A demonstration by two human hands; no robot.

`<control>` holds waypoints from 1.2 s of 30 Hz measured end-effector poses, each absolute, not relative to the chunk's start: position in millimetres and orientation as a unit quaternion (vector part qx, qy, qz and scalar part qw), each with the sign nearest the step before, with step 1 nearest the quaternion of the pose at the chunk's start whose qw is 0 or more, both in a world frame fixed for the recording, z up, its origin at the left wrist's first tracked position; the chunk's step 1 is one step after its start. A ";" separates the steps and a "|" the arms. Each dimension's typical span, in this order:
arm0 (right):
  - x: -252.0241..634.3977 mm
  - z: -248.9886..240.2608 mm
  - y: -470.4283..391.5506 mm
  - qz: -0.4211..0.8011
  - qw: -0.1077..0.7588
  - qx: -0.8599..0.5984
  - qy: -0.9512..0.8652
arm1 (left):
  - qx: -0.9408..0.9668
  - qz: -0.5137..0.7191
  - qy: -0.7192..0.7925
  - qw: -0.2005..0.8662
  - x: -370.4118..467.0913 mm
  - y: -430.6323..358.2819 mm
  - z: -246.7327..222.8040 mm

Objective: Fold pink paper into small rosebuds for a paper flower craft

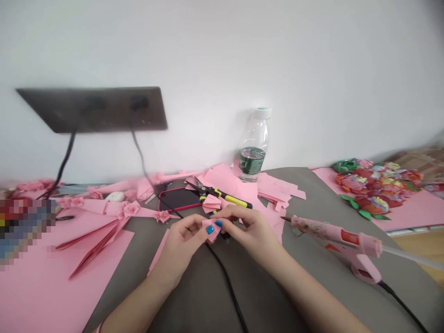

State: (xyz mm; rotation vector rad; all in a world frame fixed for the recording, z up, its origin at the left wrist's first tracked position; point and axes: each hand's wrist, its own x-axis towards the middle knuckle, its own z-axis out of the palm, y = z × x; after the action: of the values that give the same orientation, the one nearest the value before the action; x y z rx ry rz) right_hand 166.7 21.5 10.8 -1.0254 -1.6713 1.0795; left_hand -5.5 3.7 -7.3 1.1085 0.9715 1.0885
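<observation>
Between the thumbs and fingers of both hands is a small piece of pink paper (pixel 212 235). My left hand (pixel 185 240) pinches its left side, and my right hand (pixel 249 231) pinches its right side, with blue-nailed thumbs close together. Just beyond the fingers lie a small stack of pink paper pieces (pixel 211 203) and scissors with yellow and black handles (pixel 231 199). A phone with a pink-red edge (pixel 178 200) lies behind my left hand. The fingertips under the paper are partly hidden.
A pink glue gun (pixel 347 243) rests at the right, its cord running off the front. Paper flowers (pixel 378 185) sit farther right. A water bottle (pixel 255 148) stands by the wall. Pink paper roses (pixel 129 209) and sheets (pixel 45 296) cover the left. A black cable (pixel 225 273) crosses the grey table (pixel 183 296).
</observation>
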 end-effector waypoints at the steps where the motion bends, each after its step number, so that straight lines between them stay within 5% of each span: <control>1: 166.7 10.4 21.4 0.412 0.442 -0.413 -0.681 | 0.482 0.469 0.419 0.610 -5.2 3.9 -7.3; 8: 169.4 11.4 20.9 0.222 0.457 -0.332 -0.795 | 0.433 0.492 0.402 0.639 -4.6 4.8 -8.1; 27: 175.2 13.2 19.1 0.020 0.359 -0.307 -0.881 | 0.452 0.457 0.450 0.620 -4.3 4.6 -8.1; 36: 174.3 15.6 16.1 0.020 0.336 -0.277 -0.900 | 0.462 0.435 0.449 0.629 -4.4 5.7 -3.4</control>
State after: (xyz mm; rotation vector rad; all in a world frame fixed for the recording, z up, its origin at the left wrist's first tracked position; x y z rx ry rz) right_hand 174.3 16.1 15.6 -0.7222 -2.3460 0.0532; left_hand -4.4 5.7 -3.4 1.0581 1.0291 0.9965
